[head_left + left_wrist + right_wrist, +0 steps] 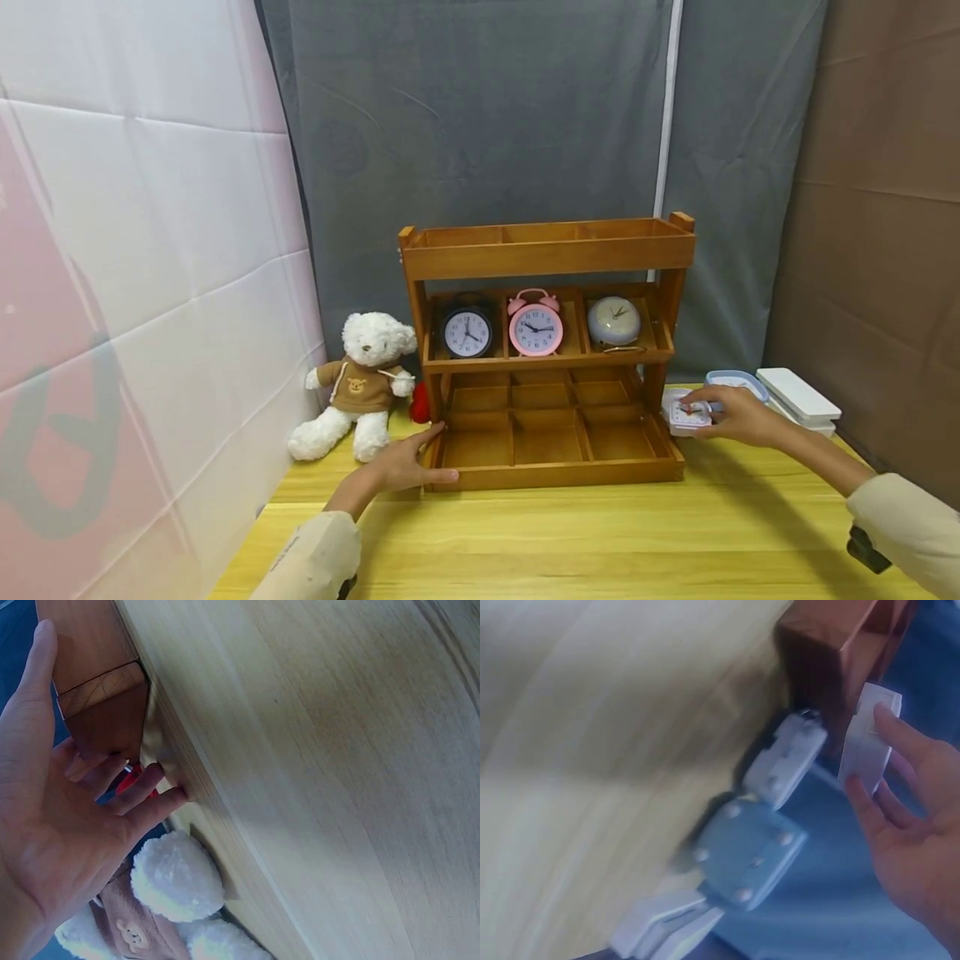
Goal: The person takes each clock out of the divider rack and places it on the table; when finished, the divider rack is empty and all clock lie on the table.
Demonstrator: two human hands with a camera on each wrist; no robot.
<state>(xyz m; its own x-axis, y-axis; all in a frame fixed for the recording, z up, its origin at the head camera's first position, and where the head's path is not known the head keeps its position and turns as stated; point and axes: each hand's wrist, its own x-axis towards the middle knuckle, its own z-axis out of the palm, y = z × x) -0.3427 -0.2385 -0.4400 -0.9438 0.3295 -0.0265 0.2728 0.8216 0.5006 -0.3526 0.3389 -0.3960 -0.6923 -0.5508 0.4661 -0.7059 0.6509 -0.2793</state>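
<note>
My right hand [738, 414] pinches a small white square clock [688, 417] beside the right end of the wooden shelf [555, 477]. In the right wrist view, thumb and fingers of the hand [922, 817] grip the white clock [868, 742] by its edges. At the shelf's lower left corner is my left hand [401, 465], fingers spread and thumb along the front; the left wrist view shows the hand [67, 817] around the corner of the wood [109, 712], holding nothing. A black clock [467, 333], a pink clock [536, 328] and a round pale clock [613, 322] stand on the middle tier.
A white teddy bear [362, 390] sits left of the shelf, with a red object [420, 403] beside it. Right of the shelf are a blue-rimmed clock [737, 382] and white boxes [799, 394]. Another pale clock [786, 759] lies near the blue one. Curtains surround the table.
</note>
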